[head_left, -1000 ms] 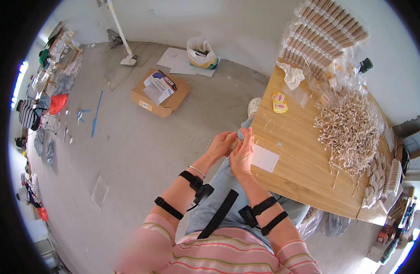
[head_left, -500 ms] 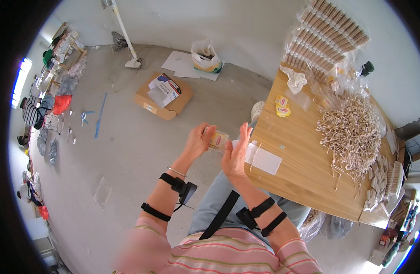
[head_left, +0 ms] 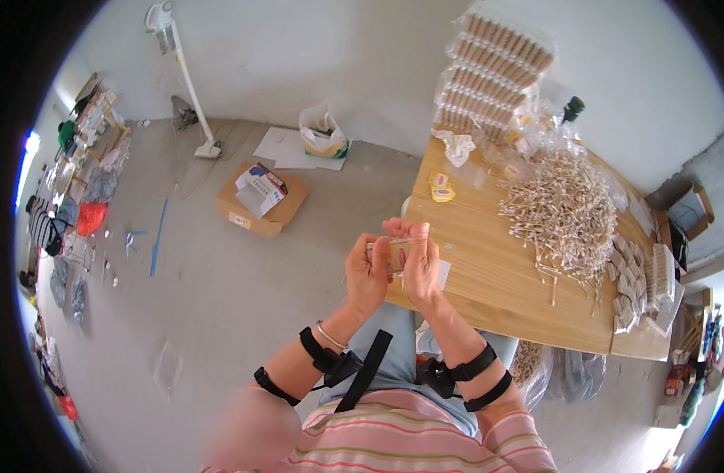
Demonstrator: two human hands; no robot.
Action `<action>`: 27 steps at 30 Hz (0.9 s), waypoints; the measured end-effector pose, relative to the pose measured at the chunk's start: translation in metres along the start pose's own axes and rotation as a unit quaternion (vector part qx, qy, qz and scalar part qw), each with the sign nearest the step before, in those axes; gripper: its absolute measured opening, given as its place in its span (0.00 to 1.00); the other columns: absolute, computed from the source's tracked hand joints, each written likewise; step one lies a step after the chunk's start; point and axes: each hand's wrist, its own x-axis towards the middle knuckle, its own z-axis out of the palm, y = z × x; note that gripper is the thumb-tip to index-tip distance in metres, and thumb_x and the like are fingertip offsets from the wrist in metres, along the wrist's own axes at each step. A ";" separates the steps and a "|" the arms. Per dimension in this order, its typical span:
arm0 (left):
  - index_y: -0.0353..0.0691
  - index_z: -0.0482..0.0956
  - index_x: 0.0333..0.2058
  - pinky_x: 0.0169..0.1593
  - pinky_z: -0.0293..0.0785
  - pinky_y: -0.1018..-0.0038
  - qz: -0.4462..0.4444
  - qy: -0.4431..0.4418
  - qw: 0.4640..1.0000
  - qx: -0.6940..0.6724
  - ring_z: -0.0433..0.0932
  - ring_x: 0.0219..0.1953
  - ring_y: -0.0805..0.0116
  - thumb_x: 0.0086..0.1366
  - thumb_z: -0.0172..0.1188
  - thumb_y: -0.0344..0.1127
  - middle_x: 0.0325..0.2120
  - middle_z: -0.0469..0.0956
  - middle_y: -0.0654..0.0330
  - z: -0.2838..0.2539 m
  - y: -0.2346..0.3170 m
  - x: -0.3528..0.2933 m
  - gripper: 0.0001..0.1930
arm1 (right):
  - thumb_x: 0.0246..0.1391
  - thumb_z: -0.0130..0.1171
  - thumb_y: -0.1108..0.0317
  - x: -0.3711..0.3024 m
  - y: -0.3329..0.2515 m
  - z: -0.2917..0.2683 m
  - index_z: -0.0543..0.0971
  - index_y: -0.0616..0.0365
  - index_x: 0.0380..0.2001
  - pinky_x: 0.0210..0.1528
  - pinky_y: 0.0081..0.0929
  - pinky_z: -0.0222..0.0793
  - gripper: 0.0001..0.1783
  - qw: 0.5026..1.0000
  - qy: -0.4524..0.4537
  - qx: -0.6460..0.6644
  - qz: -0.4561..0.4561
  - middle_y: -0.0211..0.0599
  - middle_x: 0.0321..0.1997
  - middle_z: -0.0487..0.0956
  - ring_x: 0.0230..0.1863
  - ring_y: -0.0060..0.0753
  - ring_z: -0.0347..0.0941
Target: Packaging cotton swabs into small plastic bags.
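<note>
Above my lap, at the table's near left edge, both hands are at a small clear packet with a yellow label (head_left: 399, 254). My left hand (head_left: 367, 277) is closed on its left end, thumb across the front. My right hand (head_left: 422, 272) curls round the other end, its fingers partly hidden behind the packet. A white sheet (head_left: 444, 273) lies on the table just behind my right hand. Farther back, small yellow cards (head_left: 441, 191) rest on the wooden table (head_left: 480, 268). A large heap of wooden-stick cotton swabs (head_left: 563, 209) covers the table's right part.
Plastic-wrapped swab bundles (head_left: 492, 79) are stacked at the back. Small packs (head_left: 628, 280) lie at the table's right end. On the floor stand an open cardboard box (head_left: 287, 209), a plastic bag (head_left: 323, 134) and a stick vacuum (head_left: 190, 87). Another person (head_left: 43, 225) is far left.
My right hand has gone from flat and stretched to curled round the packet. Both hands have come closer together. The whole view has shifted, with the table appearing farther left.
</note>
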 end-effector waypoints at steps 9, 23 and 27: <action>0.38 0.71 0.33 0.27 0.65 0.83 0.071 0.014 0.991 -0.112 0.67 0.24 0.84 0.73 0.48 0.46 0.21 0.69 0.70 0.069 0.020 -0.037 0.16 | 0.67 0.40 0.53 -0.027 -0.031 -0.062 0.73 0.63 0.31 0.31 0.49 0.66 0.23 0.929 0.123 -0.301 -0.176 0.55 0.28 0.76 0.31 0.64 0.71; 0.38 0.75 0.45 0.42 0.81 0.69 -0.186 -0.508 0.824 -0.166 0.80 0.39 0.67 0.57 0.66 0.25 0.35 0.79 0.60 0.050 0.015 -0.037 0.16 | 0.64 0.44 0.53 -0.069 -0.058 -0.112 0.78 0.62 0.39 0.43 0.44 0.69 0.22 0.845 -0.098 -0.478 -0.218 0.49 0.34 0.77 0.38 0.56 0.73; 0.38 0.76 0.43 0.39 0.83 0.68 -0.195 -0.457 0.860 -0.116 0.80 0.39 0.66 0.58 0.66 0.27 0.34 0.79 0.60 0.063 0.032 -0.042 0.15 | 0.66 0.34 0.42 -0.066 -0.058 -0.122 0.75 0.61 0.51 0.46 0.41 0.69 0.34 0.890 -0.177 -0.393 -0.148 0.49 0.37 0.78 0.41 0.52 0.74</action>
